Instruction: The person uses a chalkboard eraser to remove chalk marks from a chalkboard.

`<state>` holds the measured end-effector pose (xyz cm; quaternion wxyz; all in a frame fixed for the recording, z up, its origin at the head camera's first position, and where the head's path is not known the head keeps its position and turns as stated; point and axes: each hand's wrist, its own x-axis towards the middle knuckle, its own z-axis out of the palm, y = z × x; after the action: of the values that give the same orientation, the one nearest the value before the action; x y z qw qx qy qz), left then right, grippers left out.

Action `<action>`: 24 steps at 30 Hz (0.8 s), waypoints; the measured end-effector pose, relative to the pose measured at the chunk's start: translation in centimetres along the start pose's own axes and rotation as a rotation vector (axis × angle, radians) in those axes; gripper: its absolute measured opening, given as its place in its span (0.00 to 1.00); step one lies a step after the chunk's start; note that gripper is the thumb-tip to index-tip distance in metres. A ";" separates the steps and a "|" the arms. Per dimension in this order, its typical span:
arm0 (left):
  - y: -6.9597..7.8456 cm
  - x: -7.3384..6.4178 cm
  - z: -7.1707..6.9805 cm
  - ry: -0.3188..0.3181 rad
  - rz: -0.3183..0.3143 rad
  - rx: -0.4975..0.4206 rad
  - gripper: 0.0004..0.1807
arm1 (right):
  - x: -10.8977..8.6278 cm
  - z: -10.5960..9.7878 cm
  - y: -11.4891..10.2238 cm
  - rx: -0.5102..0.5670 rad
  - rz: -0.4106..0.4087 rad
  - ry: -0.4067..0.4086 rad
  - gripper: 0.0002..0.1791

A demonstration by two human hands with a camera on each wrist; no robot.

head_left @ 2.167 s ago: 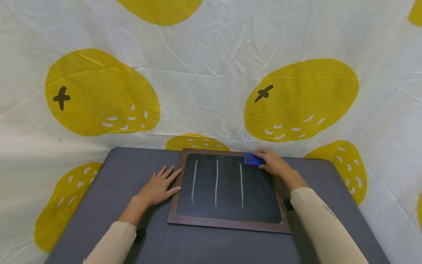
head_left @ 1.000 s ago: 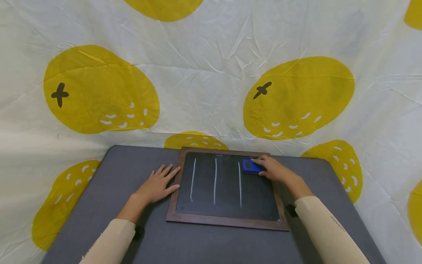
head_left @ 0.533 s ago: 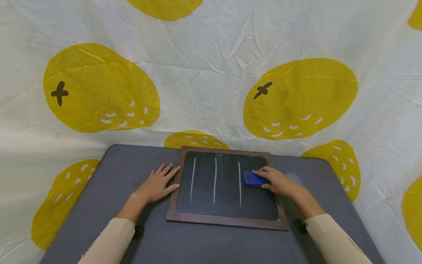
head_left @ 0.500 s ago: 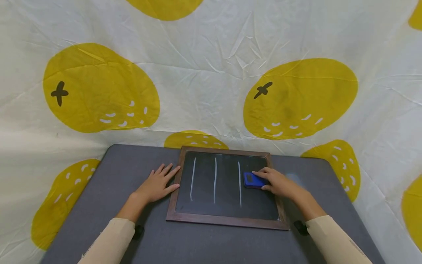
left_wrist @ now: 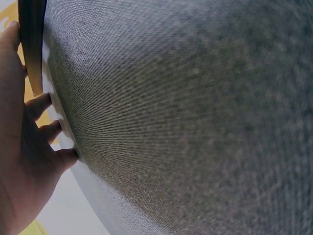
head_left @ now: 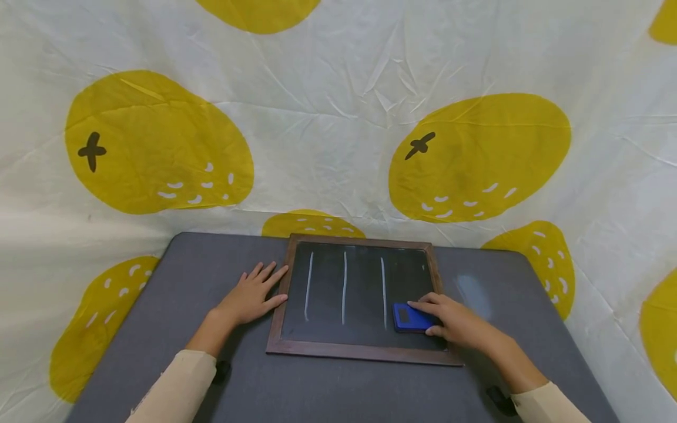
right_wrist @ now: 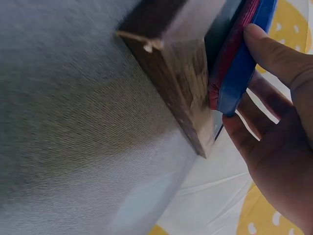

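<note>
A chalkboard (head_left: 365, 294) in a brown wooden frame lies on the grey table, with three upright white chalk lines on its left and middle parts. My right hand (head_left: 462, 323) grips a blue board eraser (head_left: 414, 318) near the board's lower right, just right of the third line. In the right wrist view the eraser (right_wrist: 239, 68) shows a red pad on its underside, turned to the board, with thumb and fingers on its blue body. My left hand (head_left: 251, 298) lies spread on the table, its thumb and index fingertips at the frame's left edge.
The grey table (head_left: 338, 393) reaches back to a white cloth (head_left: 328, 147) printed with yellow fruit shapes. A pale, chalky smudge (head_left: 473, 294) marks the table right of the board. A small white mark (head_left: 423, 268) shows near the board's upper right.
The right hand has drawn the eraser from the board's top right down to its lower right. The pale smudge on the table has come into view. The left hand has stayed in place.
</note>
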<state>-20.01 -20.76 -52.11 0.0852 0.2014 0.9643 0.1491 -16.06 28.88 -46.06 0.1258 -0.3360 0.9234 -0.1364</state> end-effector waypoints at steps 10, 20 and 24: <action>-0.1 -0.1 0.1 0.012 -0.001 -0.010 0.41 | -1.1 0.7 -0.7 0.019 -0.048 0.015 0.33; 0.1 -0.1 0.1 0.004 0.004 0.008 0.42 | -1.6 0.9 -0.8 0.001 -0.057 0.040 0.34; 0.1 -0.1 0.0 0.002 0.006 0.004 0.41 | -1.6 1.0 -0.8 -0.007 -0.058 0.051 0.34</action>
<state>-19.89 -20.68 -52.03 0.0832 0.2042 0.9642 0.1475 -14.09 29.19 -46.47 0.0970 -0.3594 0.9167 -0.1450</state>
